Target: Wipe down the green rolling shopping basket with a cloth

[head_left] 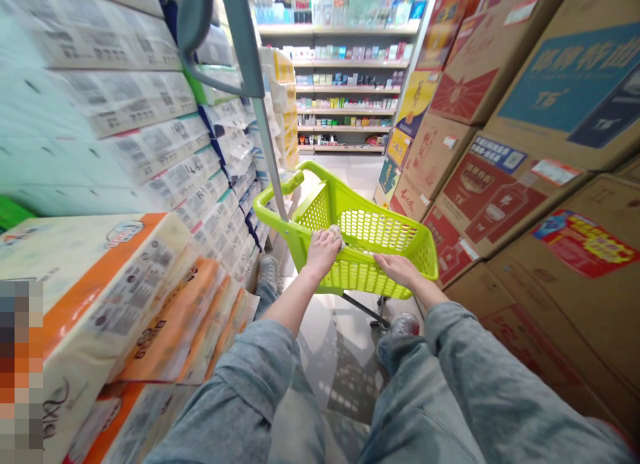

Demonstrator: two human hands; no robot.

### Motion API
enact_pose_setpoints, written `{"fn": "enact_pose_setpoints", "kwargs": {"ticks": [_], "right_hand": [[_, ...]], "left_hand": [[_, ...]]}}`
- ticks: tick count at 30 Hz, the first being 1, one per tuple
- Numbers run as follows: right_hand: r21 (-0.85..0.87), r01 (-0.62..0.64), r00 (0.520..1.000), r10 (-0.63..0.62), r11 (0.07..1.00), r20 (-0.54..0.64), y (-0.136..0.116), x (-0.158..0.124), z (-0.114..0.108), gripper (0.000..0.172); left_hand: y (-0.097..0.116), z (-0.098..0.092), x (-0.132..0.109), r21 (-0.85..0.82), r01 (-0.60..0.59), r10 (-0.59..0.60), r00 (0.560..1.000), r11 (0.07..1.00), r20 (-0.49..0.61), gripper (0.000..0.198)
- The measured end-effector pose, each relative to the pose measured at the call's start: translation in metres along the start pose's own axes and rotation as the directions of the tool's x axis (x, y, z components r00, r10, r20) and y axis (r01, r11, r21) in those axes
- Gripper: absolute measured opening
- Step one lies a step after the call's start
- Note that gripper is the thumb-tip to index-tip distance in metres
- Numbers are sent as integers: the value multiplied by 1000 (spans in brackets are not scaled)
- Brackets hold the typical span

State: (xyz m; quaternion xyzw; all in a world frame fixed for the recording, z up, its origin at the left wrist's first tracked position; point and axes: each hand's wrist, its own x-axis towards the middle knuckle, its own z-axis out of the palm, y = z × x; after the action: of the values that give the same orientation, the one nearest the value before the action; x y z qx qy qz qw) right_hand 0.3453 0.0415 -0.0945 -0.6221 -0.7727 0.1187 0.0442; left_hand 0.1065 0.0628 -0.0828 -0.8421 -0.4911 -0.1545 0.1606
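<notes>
A lime-green plastic shopping cart (420, 247) with perforated walls stands in front of me, slightly turned. My left hand (324, 247) is closed around a crumpled pale cloth (336, 236) and presses it against the cart's near rim. Further right on the same rim, my right hand (397, 269) grips the edge with its fingers together. A grey metal pole with a large looped handle (253, 44) rises at the cart's left end. Beneath the basket, a dark leg and wheels show near my shoe.
Stacked cardboard cartons (493, 204) line the right side closely. On the left are piled white tissue packs (165, 144) and orange-banded packs (160, 317). Shelves of small goods (350, 84) stand across the far end, beyond the tiled floor (345, 159).
</notes>
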Motion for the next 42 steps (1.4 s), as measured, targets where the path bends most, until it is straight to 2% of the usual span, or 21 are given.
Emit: {"fn": "enact_pose_setpoints", "kwargs": {"ticks": [3, 6, 12, 17, 20, 23, 27, 31, 33, 34, 37, 39, 42], "right_hand": [[-22, 63, 998, -63, 998, 11, -34, 12, 6, 58], [-41, 70, 998, -71, 997, -1, -49, 14, 15, 58], [-59, 66, 997, -68, 996, -47, -48, 7, 24, 58], [-66, 47, 997, -51, 997, -59, -48, 6, 24, 58], [-80, 46, 997, -51, 996, -64, -51, 5, 24, 59], [-95, 42, 996, -49, 995, -74, -52, 3, 24, 59], [-117, 20, 996, -30, 993, -83, -53, 1, 25, 59], [-120, 17, 996, -27, 993, -80, -52, 2, 25, 59], [-115, 24, 996, -33, 993, -81, -51, 3, 26, 59], [-112, 26, 996, -35, 993, -83, -51, 3, 26, 59], [-107, 28, 996, -37, 994, -84, -51, 3, 26, 60], [-108, 26, 996, -35, 994, -86, -51, 3, 26, 60], [-112, 20, 995, -31, 993, -94, -52, 1, 26, 60]], "left_hand": [[-8, -6, -8, -1, -30, 30, 1000, 1000, -2, 24], [-18, -8, -16, 2, -69, 69, 998, 998, -2, 22], [-47, -13, -24, 10, -183, 183, 983, 983, -7, 23], [-65, -21, -35, -35, -96, 92, 990, 995, -106, 30], [-56, -15, -42, -110, 31, -47, 988, 993, -145, 40], [-32, -1, -51, -190, 177, -208, 965, 966, -160, 49], [0, 16, -63, -344, 187, -242, 962, 920, -126, 52], [16, 25, -80, -515, 190, -268, 960, 836, -81, 50], [15, 28, -89, -578, 267, -350, 936, 771, -35, 47], [13, 30, -94, -601, 318, -413, 910, 733, -22, 46], [6, 33, -100, -650, 442, -610, 791, 618, -44, 45], [4, 34, -96, -672, 471, -685, 725, 572, -74, 42], [8, 34, -82, -693, 499, -742, 666, 520, -77, 35]]}}
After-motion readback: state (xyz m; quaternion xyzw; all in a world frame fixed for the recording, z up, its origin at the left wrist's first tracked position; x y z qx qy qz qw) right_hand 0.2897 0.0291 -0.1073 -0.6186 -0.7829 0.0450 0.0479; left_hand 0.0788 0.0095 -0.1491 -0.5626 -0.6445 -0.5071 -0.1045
